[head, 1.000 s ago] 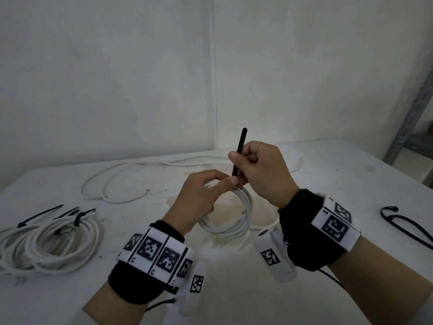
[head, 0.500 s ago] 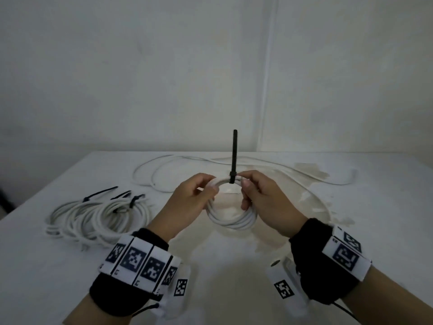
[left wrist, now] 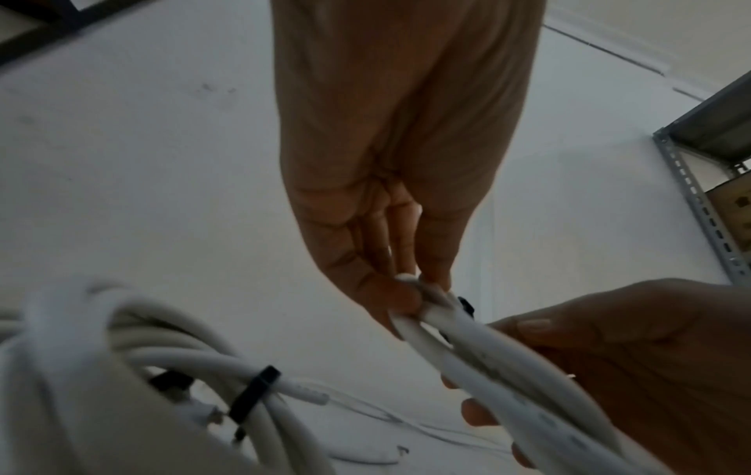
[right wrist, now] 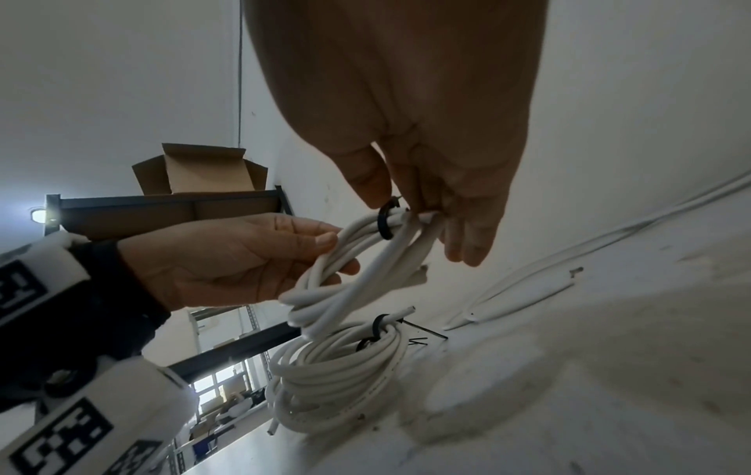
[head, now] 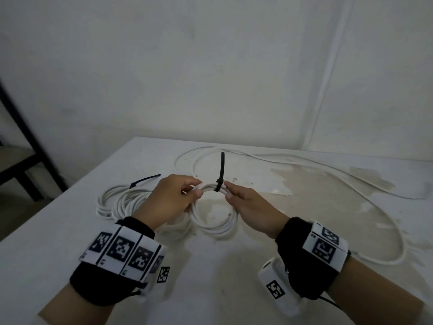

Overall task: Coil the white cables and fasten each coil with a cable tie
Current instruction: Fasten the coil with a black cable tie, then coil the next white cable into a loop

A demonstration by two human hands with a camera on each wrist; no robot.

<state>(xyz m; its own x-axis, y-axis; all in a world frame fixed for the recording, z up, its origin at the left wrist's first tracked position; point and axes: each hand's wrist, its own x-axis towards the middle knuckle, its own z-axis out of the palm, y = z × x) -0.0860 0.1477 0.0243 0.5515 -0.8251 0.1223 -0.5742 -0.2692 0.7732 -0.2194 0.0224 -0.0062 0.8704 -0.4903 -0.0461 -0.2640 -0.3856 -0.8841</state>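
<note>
White coil [head: 214,221] hangs nearest, held up over the table [head: 234,289] between two hands. Its left hand [head: 168,198] pinches the top strands between thumb and curled fingers; the right hand [head: 248,205] pinches the same bundle just right of a black tie [head: 219,184], fingertips closed on the cable. That tie is cinched round the strands, its tail standing straight up (untrimmed, as far as I can see), so this coil looks fastened and ready to be set down.

Just left and a little farther, a pile [head: 121,200] of finished coils lies on the table, with black ties showing on them; how many coils I cannot count.

Farther back and sweeping round to the right, a loose cable [head: 328,170] sprawls uncoiled. I'd judge that one is left to wind and tie.
</note>
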